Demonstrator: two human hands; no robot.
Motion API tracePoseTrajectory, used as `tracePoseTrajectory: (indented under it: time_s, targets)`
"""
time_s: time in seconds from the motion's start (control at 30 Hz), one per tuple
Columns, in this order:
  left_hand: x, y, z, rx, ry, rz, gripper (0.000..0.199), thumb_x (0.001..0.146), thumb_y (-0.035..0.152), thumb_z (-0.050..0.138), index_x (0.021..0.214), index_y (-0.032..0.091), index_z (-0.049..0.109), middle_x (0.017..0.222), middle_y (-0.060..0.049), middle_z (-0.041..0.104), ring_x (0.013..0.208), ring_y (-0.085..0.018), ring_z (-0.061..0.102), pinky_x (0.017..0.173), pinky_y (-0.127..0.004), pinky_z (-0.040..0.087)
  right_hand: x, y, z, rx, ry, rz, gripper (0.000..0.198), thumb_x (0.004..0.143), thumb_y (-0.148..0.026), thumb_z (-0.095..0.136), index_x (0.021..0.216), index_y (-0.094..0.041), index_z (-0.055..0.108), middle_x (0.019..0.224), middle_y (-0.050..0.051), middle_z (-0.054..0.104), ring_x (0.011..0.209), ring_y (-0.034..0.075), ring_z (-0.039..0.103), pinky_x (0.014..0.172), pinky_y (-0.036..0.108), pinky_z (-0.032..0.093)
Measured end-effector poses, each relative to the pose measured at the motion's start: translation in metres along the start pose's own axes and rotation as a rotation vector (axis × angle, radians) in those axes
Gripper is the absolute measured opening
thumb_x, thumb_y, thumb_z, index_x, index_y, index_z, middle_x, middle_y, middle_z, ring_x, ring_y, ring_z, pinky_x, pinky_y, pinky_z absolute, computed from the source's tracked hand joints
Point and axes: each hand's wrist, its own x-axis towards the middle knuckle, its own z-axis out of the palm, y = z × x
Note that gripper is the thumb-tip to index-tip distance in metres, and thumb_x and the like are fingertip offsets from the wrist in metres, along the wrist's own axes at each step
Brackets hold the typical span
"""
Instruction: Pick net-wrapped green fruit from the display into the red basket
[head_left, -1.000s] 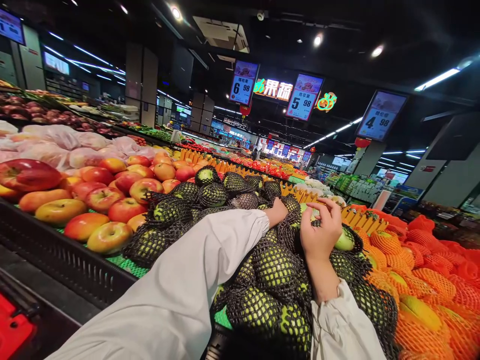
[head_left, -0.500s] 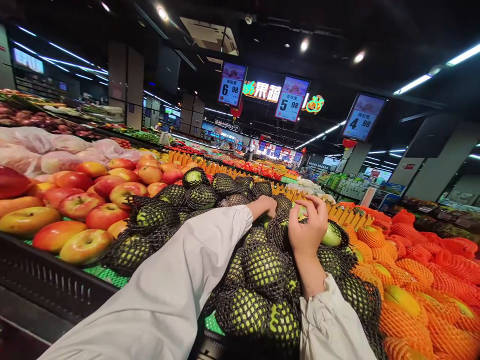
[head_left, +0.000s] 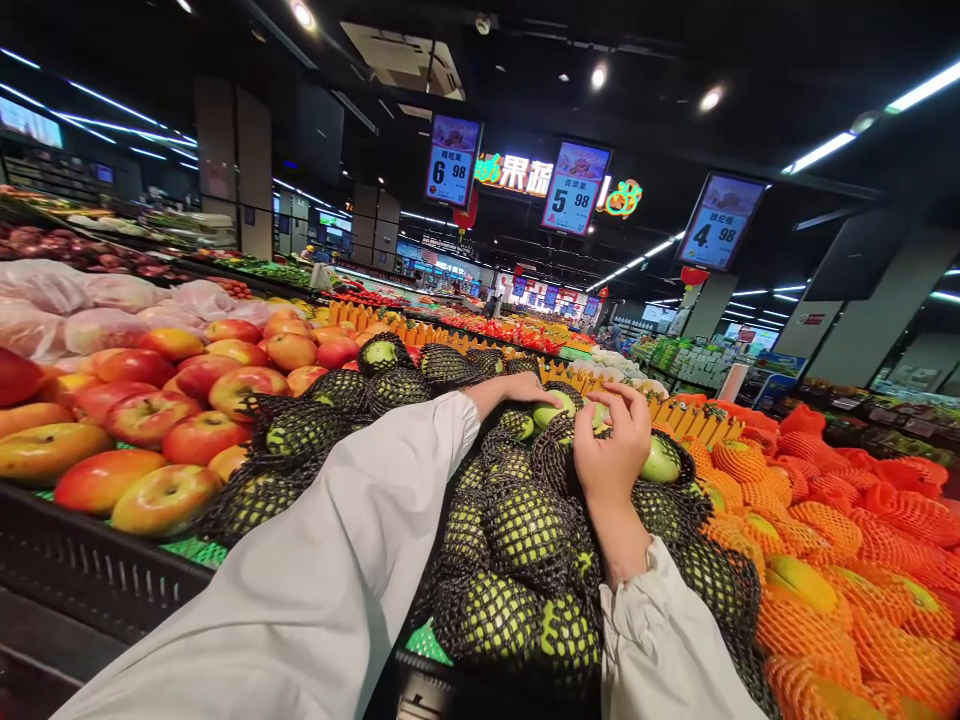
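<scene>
Green apples in black foam netting (head_left: pixel 525 520) are heaped in front of me. My left hand (head_left: pixel 521 388) reaches over the back of the heap, its fingertips closed against a bare-topped green apple (head_left: pixel 553 408). Just to the right, my right hand (head_left: pixel 616 445) is raised with bent fingers and thumb curled around another green apple (head_left: pixel 601 418), which shows between them. My own hand hides most of that apple. Beside my right wrist, a further green apple (head_left: pixel 661 460) pokes out of its net.
Red-yellow apples (head_left: pixel 154 418) fill a black crate (head_left: pixel 90 560) on the left. Fruit in orange nets (head_left: pixel 810 630) and red nets (head_left: pixel 896 520) lies at the right. An orange slatted divider (head_left: pixel 694 420) runs behind the heap. Price screens (head_left: pixel 576 185) hang overhead.
My left hand has risen slightly and shifted left, with its fingers straighter, and more of the green apple beside it shows. My right hand keeps nearly the same curled pose. The view has shifted slightly.
</scene>
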Motion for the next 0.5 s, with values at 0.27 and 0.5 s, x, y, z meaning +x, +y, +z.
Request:
tracePoseTrajectory:
  time_s: [0.27, 0.5]
  targets:
    - [-0.012, 0.011, -0.021, -0.477, 0.576, -0.132, 0.049, 0.067, 0.061, 0.075, 0.055, 0.018, 0.055, 0.061, -0.004, 0.053, 0.067, -0.019, 0.052, 0.066, -0.033, 0.037, 0.0, 0.001, 0.001, 0.008, 0.023, -0.017, 0.013, 0.084, -0.019, 0.057, 0.086, -0.017, 0.07, 0.103, 0.012, 0.066, 0.096, 0.027, 0.063, 0.079, 0.043, 0.055]
    - [-0.05, 0.053, -0.016, -1.05, 0.957, -0.158, 0.062, 0.076, 0.076, 0.056, 0.089, 0.016, 0.067, 0.102, -0.014, 0.069, 0.1, -0.026, 0.063, 0.086, -0.036, 0.045, 0.0, 0.006, 0.003, 0.034, -0.057, 0.067, 0.014, 0.085, -0.026, 0.057, 0.09, -0.019, 0.069, 0.105, 0.012, 0.065, 0.1, 0.029, 0.063, 0.085, 0.048, 0.054]
